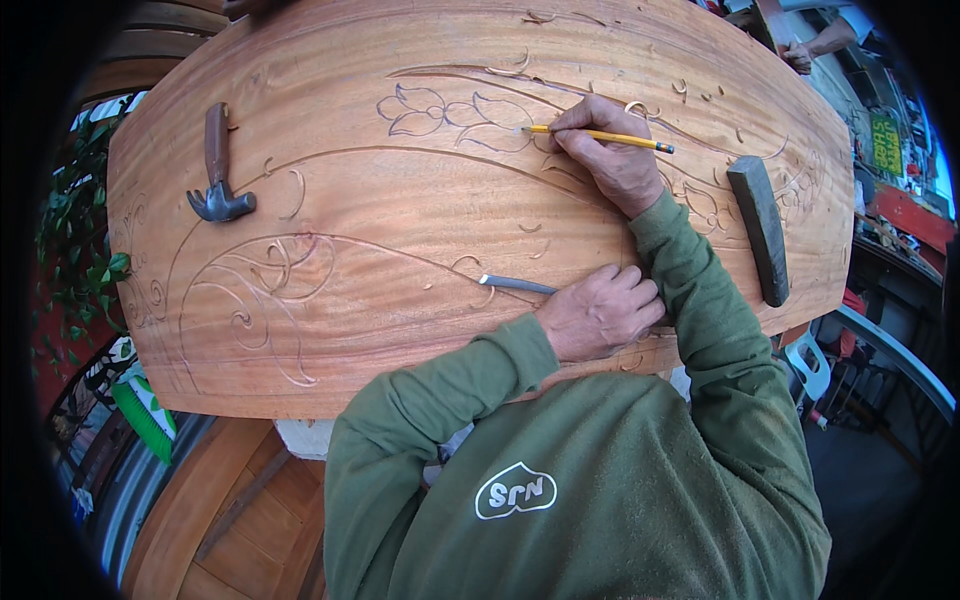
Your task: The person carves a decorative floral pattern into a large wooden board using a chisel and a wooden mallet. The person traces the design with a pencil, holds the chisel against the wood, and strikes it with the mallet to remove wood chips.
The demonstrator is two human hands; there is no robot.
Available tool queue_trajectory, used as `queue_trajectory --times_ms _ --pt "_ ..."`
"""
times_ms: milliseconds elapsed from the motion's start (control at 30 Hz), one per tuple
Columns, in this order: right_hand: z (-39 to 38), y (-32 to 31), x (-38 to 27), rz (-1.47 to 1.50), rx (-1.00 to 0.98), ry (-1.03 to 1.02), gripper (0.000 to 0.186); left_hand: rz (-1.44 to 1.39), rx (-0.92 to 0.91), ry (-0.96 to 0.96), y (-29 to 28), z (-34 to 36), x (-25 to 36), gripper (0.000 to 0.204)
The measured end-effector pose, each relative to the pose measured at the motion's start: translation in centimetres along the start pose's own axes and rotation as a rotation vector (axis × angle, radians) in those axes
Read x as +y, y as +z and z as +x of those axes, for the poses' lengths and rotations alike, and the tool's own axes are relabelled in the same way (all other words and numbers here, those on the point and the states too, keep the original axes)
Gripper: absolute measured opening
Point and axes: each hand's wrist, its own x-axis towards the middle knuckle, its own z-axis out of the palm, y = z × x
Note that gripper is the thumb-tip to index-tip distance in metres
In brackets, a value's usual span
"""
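A yellow pencil [622, 138] is gripped in my right hand [612, 165], its tip on a pencil-drawn flower outline [492, 122] on the wooden panel [450, 200]. Closer to me, my left hand [602, 312] rests on the panel with fingers curled round a carving gouge [515, 284]. Only the gouge's grey metal blade shows, pointing left along a carved curved line; its handle is hidden by the hand. Carved scrolls and leaves [255, 300] spread over the panel's left part. Thin curled wood shavings [293, 195] lie scattered about.
A claw hammer [218, 165] with a brown handle lies at the panel's left. A dark oblong block [760, 230] lies right of my right forearm. Another person's hand [798, 57] is at the far right edge. A green-bristled brush [145, 418] and leafy plant [85, 230] stand left.
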Motion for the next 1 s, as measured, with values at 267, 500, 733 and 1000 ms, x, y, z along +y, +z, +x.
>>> queue_trajectory --times_ms 267,500,733,1000 --pt "0.02 -0.05 -0.36 0.007 -0.067 -0.006 0.010 0.001 0.006 0.005 0.03 0.06 0.01 0.024" --pt "0.05 -0.28 -0.24 0.013 -0.076 -0.017 0.010 -0.009 0.005 -0.004 -0.15 0.14 0.04 0.024" --pt "-0.09 0.06 -0.12 0.015 -0.022 0.028 0.011 -0.003 0.000 -0.008 0.07 0.02 0.04 0.025" --pt "0.03 -0.20 0.00 0.015 -0.075 -0.018 0.012 0.009 -0.011 -0.001 0.07 0.01 0.03 0.027"
